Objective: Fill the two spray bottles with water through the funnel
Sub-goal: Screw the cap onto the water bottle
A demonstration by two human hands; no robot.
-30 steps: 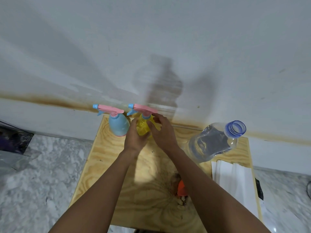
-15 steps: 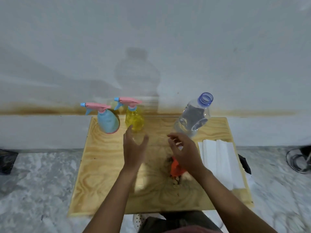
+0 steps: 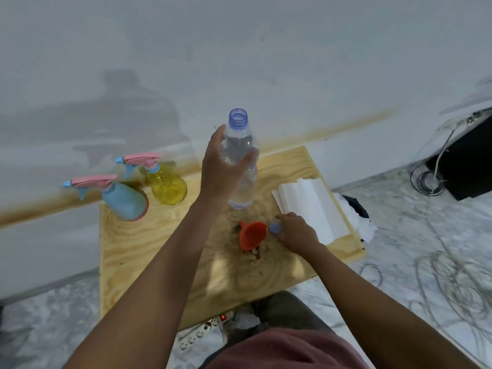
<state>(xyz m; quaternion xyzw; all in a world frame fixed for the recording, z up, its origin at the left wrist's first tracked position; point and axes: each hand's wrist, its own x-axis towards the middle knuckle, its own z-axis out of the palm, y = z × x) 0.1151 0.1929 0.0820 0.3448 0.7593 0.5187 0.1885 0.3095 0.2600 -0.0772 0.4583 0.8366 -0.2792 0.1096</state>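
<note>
Two spray bottles with pink trigger heads stand at the back left of the plywood board point(image 3: 149, 262): a blue one point(image 3: 125, 199) and a yellow one point(image 3: 166, 183). My left hand point(image 3: 219, 166) is wrapped around a clear, uncapped water bottle point(image 3: 241, 161) standing upright near the board's middle. An orange funnel point(image 3: 251, 234) lies on its side in front of that bottle. Just right of the funnel, my right hand point(image 3: 296, 231) rests on the board with its fingertips on a small blue bottle cap point(image 3: 275, 229).
A folded stack of white paper towels point(image 3: 310, 206) lies on the board's right side. Tangled cables point(image 3: 452, 275) and a black box point(image 3: 468, 161) sit on the marble floor to the right. A power strip point(image 3: 205, 331) lies under the board's near edge. The wall stands close behind.
Both hands left the yellow spray bottle. My left hand moved right and took hold of the water bottle; my right hand came down to the blue cap beside the funnel. The camera view shifted.
</note>
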